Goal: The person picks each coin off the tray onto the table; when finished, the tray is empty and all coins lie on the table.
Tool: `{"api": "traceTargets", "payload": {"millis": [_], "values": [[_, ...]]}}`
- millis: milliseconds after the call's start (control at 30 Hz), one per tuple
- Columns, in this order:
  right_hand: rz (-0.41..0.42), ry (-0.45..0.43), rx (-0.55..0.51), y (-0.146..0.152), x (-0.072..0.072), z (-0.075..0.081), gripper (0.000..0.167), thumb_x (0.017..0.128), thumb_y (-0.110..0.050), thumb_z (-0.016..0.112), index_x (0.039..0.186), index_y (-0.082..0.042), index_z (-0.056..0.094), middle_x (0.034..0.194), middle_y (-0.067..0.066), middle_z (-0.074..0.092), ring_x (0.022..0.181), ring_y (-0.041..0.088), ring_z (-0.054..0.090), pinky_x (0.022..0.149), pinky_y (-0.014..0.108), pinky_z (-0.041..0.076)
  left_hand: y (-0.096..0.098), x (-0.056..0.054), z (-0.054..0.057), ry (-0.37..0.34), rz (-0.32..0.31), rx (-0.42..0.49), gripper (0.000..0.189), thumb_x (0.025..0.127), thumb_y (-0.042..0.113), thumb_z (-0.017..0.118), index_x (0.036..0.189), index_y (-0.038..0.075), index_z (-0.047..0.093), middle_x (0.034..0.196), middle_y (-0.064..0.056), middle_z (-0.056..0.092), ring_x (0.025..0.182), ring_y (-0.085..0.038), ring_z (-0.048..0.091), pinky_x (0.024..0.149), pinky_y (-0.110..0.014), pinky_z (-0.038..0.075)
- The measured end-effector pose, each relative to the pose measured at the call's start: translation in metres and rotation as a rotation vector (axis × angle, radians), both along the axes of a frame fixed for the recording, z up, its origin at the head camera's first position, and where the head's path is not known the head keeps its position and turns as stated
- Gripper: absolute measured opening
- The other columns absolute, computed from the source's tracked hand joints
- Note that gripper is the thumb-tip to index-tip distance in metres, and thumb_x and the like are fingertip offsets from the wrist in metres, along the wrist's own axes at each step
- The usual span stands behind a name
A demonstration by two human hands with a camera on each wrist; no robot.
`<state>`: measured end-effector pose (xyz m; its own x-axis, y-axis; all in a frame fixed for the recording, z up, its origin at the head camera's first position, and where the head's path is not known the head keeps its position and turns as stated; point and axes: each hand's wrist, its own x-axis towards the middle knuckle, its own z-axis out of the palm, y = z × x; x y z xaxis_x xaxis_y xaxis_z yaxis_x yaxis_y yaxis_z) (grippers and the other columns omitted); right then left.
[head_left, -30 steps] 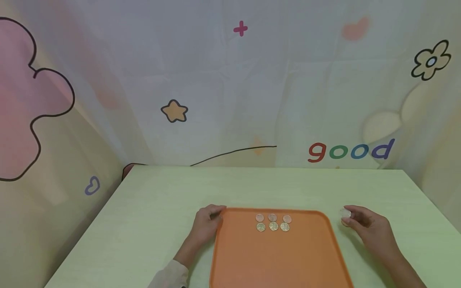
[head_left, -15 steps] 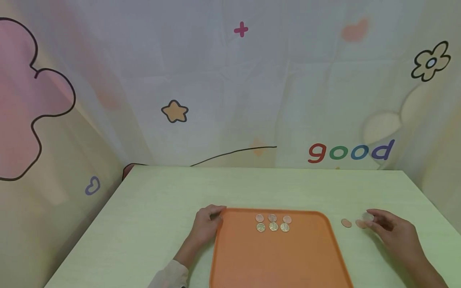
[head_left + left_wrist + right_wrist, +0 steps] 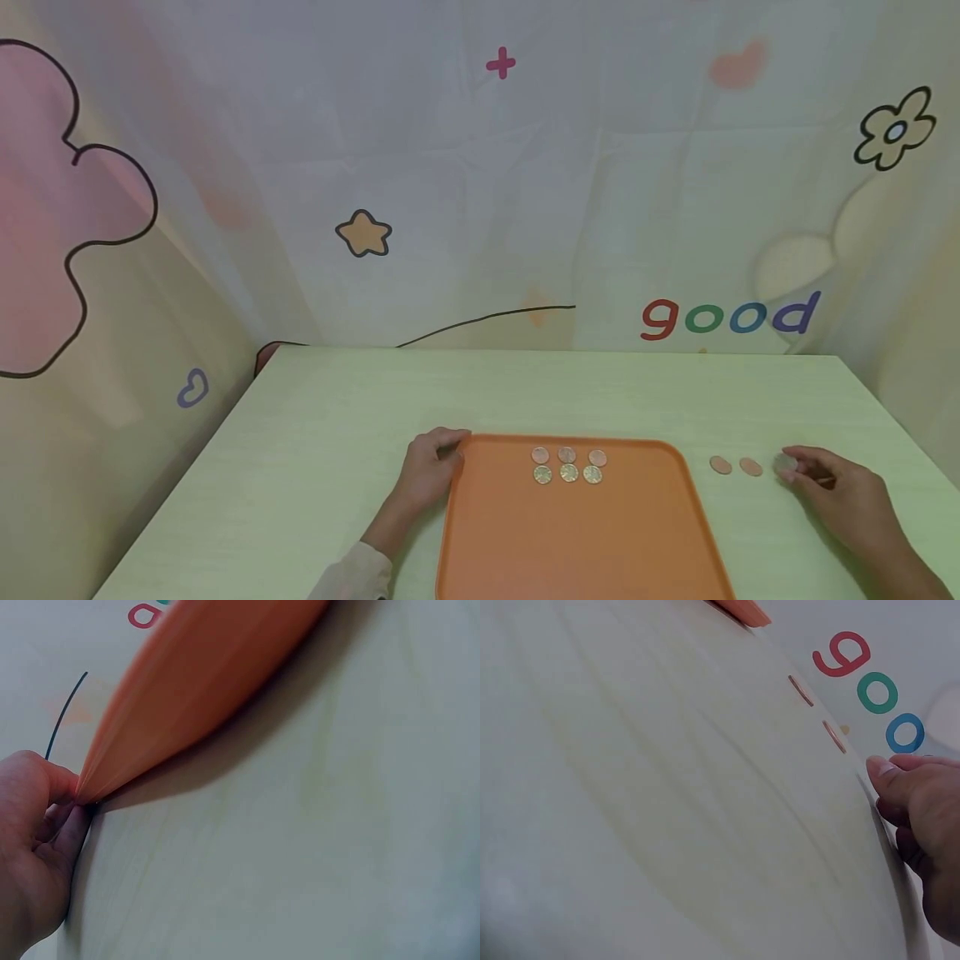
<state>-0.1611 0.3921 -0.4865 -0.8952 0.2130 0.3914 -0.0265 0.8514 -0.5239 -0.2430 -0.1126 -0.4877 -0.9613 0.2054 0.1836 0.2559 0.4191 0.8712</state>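
My left hand (image 3: 427, 471) pinches the far left corner of an orange tray (image 3: 577, 542) between thumb and fingers, as the left wrist view also shows. Two short rows of coins lie near the tray's far edge: reddish coins (image 3: 566, 455) behind, golden coins (image 3: 568, 473) in front. To the right of the tray my right hand (image 3: 847, 496) pinches a silver-grey coin (image 3: 784, 464) low over the table. Left of that hand, a copper coin (image 3: 721, 465) and a second copper coin (image 3: 751, 467) lie flat in line. In the right wrist view the fingers hide the pinched coin.
Everything stands on a pale green table (image 3: 322, 400). A printed curtain (image 3: 465, 183) with cartoon shapes and the word "good" hangs behind it and along both sides.
My right hand has moved right, laying down copper coins one after the other beside the tray, and now holds the silver-grey coin further right. The left hand keeps still on the tray corner.
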Motion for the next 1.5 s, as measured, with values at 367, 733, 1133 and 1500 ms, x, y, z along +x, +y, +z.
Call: {"api": "traceTargets", "payload": {"millis": [367,733,1133,1500], "values": [[0.045,-0.068,0.031,0.006,-0.001,0.001,0.027,0.088,-0.005,0.076,0.111,0.007,0.072,0.083,0.009,0.068,0.067,-0.015,0.041,0.056,0.01,0.04,0.001,0.0,0.001,0.017,0.005,-0.006,0.033,0.09,-0.006,0.06,0.12,-0.003,0.073,0.116,-0.019,0.073,0.116,-0.037,0.067,0.099,-0.048,0.055],[0.075,-0.159,0.075,0.013,-0.004,0.004,0.03,0.091,-0.014,0.075,0.113,0.006,0.072,0.09,0.014,0.073,0.069,-0.016,0.038,0.058,0.017,0.041,0.001,0.0,0.001,0.016,-0.007,-0.006,0.033,0.091,-0.006,0.059,0.121,-0.003,0.072,0.117,-0.019,0.073,0.117,-0.037,0.066,0.099,-0.049,0.055],[0.094,-0.215,0.064,0.015,-0.008,0.008,0.029,0.088,-0.011,0.077,0.111,0.006,0.074,0.106,0.025,0.073,0.075,-0.027,0.034,0.061,0.012,0.044,0.001,0.0,0.001,0.032,0.012,-0.024,0.033,0.09,-0.007,0.06,0.12,-0.003,0.073,0.114,-0.019,0.074,0.114,-0.037,0.067,0.095,-0.036,0.057],[0.1,-0.26,0.063,0.016,-0.008,0.012,0.033,0.092,-0.019,0.074,0.115,0.006,0.073,0.11,0.027,0.071,0.074,-0.025,0.035,0.061,0.015,0.044,0.001,0.002,0.003,0.022,0.015,-0.007,0.033,0.089,-0.008,0.06,0.12,-0.004,0.073,0.114,-0.02,0.074,0.112,-0.036,0.067,0.091,-0.029,0.056]]}}
